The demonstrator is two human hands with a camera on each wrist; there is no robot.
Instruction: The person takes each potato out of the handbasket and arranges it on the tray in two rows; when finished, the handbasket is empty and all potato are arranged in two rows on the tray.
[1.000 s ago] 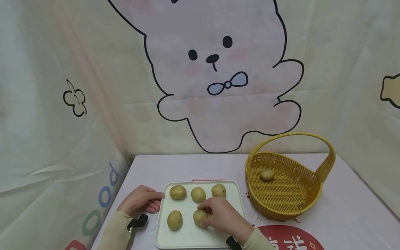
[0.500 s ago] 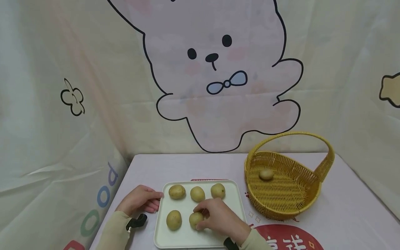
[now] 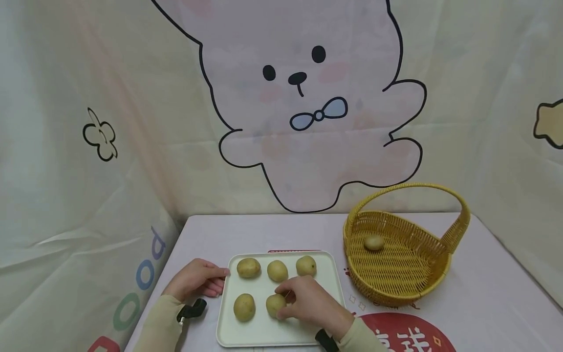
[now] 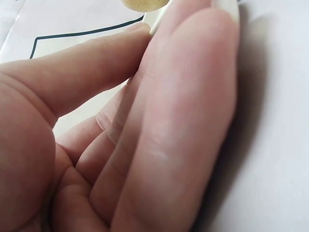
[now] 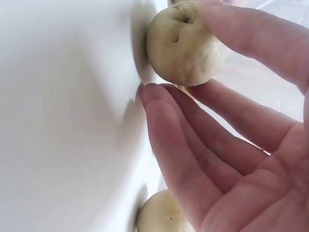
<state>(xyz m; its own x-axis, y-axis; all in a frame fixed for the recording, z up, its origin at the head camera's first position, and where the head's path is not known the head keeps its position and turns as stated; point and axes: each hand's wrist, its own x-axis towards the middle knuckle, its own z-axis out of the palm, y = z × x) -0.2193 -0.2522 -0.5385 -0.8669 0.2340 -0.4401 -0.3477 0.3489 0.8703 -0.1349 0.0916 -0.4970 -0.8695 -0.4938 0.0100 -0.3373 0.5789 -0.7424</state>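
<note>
On the table lies a white rectangular tray [image 3: 316,332] bearing several potatoes. My left hand [image 3: 195,279] holds the tray's left edge, its thumb on the rim and its fingers curled beside and below it in the left wrist view. My right hand [image 3: 311,302] pinches the front-row potato [image 3: 273,304] between thumb and fingertips. In the right wrist view this pitted potato [image 5: 181,46] sits on the tray surface. To its left is another potato [image 3: 244,307]. Behind are three more, including a back-left potato [image 3: 248,268] and a back-right potato [image 3: 306,265].
A yellow wicker basket [image 3: 398,283] with a tall handle stands right of the tray, holding one potato [image 3: 374,242]. A red printed patch [image 3: 404,327] marks the white tablecloth at front right. Behind the table hangs a cartoon-printed curtain [image 3: 303,161].
My right hand has shifted the front-row potato slightly left along the tray. The left hand keeps its hold on the tray edge. The head view has moved slightly.
</note>
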